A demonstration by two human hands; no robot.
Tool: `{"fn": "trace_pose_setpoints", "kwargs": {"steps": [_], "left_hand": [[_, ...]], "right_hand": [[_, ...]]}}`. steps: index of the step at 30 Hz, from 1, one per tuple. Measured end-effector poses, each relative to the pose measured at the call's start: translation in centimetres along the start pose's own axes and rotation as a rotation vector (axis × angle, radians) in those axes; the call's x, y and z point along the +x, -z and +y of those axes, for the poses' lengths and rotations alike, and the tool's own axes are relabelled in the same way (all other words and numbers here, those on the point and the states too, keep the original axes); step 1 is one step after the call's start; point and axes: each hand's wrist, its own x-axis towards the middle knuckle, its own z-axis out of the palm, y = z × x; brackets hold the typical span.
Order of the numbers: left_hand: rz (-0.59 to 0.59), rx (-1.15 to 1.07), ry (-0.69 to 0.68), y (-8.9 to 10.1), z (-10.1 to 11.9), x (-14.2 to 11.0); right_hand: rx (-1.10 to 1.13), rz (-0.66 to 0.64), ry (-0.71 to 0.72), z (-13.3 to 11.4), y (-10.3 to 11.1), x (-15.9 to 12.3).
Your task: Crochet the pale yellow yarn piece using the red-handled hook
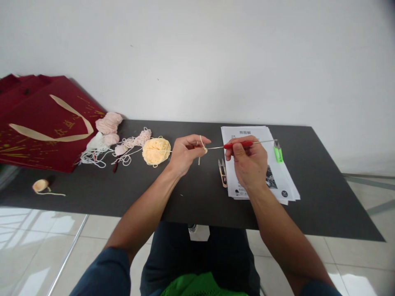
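My left hand [184,156] pinches pale yellow yarn [201,141] between thumb and fingers. One strand loops over the raised index finger, and a short tail hangs below. The yarn leads back to a yellow ball [156,151] just left of the hand. My right hand [250,166] is closed around the red handle of a crochet hook [228,146], held roughly level. The hook's metal tip reaches the yarn at my left fingertips; whether it passes through a loop is too small to tell. Its other metal end points right.
Printed sheets [285,181] lie under my right hand, with green thread snips [278,153] on them and pale-handled snips [222,173] beside them. Pink and white yarn [108,123], a small yellow crocheted piece [40,186] and dark red gift bags [46,123] sit left on the black table [197,205].
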Motion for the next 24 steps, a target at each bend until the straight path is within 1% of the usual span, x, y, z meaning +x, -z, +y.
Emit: {"fn": "trace_pose_setpoints", "kwargs": {"steps": [3,6,9,13,16,19,21,24], "left_hand": [[0.009,-0.017,-0.019,-0.11,0.09,-0.15],[0.021,-0.021,-0.032,-0.18,0.13,-0.24],[0.038,-0.011,-0.045,-0.27,0.22,-0.32],[0.062,0.003,-0.047,-0.39,0.36,-0.44],[0.062,0.001,-0.051,-0.40,0.39,-0.49],[0.050,0.003,-0.065,-0.38,0.40,-0.50],[0.047,0.014,-0.083,-0.42,0.46,-0.51],[0.075,0.064,-0.127,-0.57,0.64,-0.59]], "right_hand": [[0.104,0.003,-0.083,0.61,0.12,0.35],[0.140,0.023,-0.123,0.68,0.12,0.42],[0.152,0.054,-0.097,0.54,0.02,0.30],[0.127,0.061,-0.055,0.35,-0.21,0.17],[0.126,0.080,-0.051,0.18,-0.44,0.17],[0.135,0.071,-0.035,0.00,-0.65,0.11],[0.128,0.062,-0.009,-0.03,-0.74,-0.03],[0.050,0.070,0.064,0.13,-0.79,-0.36]]}}
